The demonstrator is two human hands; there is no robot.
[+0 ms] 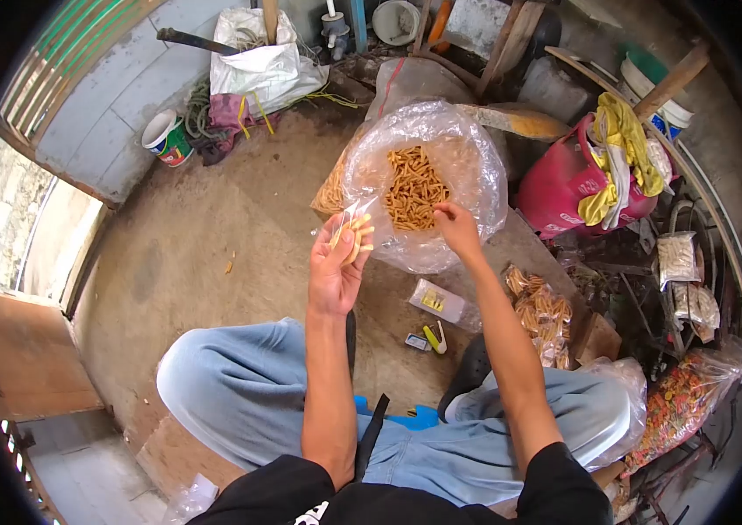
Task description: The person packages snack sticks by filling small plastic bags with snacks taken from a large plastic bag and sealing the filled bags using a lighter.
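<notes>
left grip (pixel 333 271): thumb and fingers pinch a small clear bag (pixel 364 210) with a few sticks in it; the bag's clear upper part rises past the fingertips.
right grip (pixel 458 229): fingers drawn close together at the near edge of the stick heap (pixel 414 184); i cannot tell whether they pinch a stick.
filled packets (pixel 544 311): several lie nearer the body than the right grip and off to its right, so some portions look done.
left over: the heap beyond the right grip is large, so much seems left; the bag in the left grip looks only partly filled.
sticks: short, slim, golden brown in the heap, jumbled every way; those in the left grip look paler, more yellow.
big bag (pixel 471 149): clear, crinkled, mouth spread wide around the heap.
white packet (pixel 441 300): on the floor (pixel 213 201), below the right grip.
</notes>
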